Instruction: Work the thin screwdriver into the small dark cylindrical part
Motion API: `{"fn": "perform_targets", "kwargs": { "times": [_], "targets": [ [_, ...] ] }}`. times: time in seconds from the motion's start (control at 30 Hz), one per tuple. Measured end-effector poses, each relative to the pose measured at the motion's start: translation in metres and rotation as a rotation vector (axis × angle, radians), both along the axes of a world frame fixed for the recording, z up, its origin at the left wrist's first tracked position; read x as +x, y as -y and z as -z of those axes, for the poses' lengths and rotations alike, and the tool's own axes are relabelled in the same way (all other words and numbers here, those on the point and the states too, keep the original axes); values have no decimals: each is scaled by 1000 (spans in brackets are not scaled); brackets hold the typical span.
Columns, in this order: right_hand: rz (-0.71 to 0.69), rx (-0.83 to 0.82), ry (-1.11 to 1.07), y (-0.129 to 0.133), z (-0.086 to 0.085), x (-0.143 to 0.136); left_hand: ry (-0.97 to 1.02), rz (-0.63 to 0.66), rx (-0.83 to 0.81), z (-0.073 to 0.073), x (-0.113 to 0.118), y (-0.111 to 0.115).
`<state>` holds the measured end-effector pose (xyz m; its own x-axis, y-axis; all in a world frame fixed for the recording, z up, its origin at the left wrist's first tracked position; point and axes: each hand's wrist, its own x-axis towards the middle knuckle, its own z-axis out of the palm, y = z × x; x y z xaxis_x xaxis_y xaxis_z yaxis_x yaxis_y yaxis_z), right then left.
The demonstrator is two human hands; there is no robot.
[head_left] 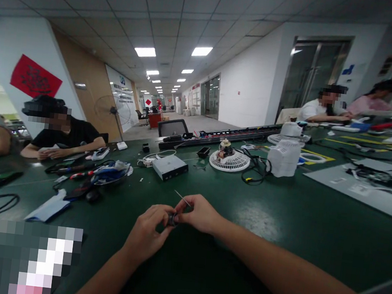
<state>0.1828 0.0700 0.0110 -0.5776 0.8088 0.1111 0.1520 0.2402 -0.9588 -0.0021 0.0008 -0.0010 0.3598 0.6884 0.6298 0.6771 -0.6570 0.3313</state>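
Both of my hands meet above the green table point(219, 192) near its front. My left hand point(149, 231) pinches a small dark round part point(172, 219) between thumb and fingers. From the right, my right hand point(198, 215) touches the same part with its fingertips. A thin pale rod point(182, 198) sticks out up and left from my right hand's fingers. The fingers partly cover the round part, so its details are hidden.
Beyond my hands lie a silver disc drive point(169, 166), a white fan grille point(229, 161) with a motor, a black tray point(203, 152) and a white housing point(283, 157). Cables and a blue-white bundle point(111, 172) lie left. People sit at both sides.
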Motion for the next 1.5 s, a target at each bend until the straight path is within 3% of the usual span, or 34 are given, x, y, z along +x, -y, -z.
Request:
{"fn": "perform_targets", "kwargs": {
  "times": [0.17,0.23,0.4,0.47,0.53,0.63,0.77,0.87,1.03,1.27,1.5],
  "targets": [
    [66,350,240,4,-6,7,-12,40,-43,2,0,-2],
    [105,392,228,6,-5,6,20,17,-46,2,0,-2],
    [17,-17,54,-1,5,-4,54,-60,-24,-1,1,-1],
    [22,-36,38,-7,7,-4,58,-108,-29,-2,3,-2],
    [94,100,80,-11,7,1,61,-173,-50,-2,3,-4],
    [155,459,266,-15,0,14,58,-279,-110,-2,1,-9],
    [72,728,441,-16,-7,27,57,-400,-190,0,-6,-12],
    [-30,811,461,-15,-7,28,40,-386,-228,-1,-8,-12],
    [3,854,513,-10,-4,21,20,-250,-225,-2,-4,-9],
    [-63,763,500,-6,-6,20,-17,-244,-132,0,-5,-9],
    [54,704,542,-7,0,17,-39,-229,-136,3,-3,-10]
  ]
}}
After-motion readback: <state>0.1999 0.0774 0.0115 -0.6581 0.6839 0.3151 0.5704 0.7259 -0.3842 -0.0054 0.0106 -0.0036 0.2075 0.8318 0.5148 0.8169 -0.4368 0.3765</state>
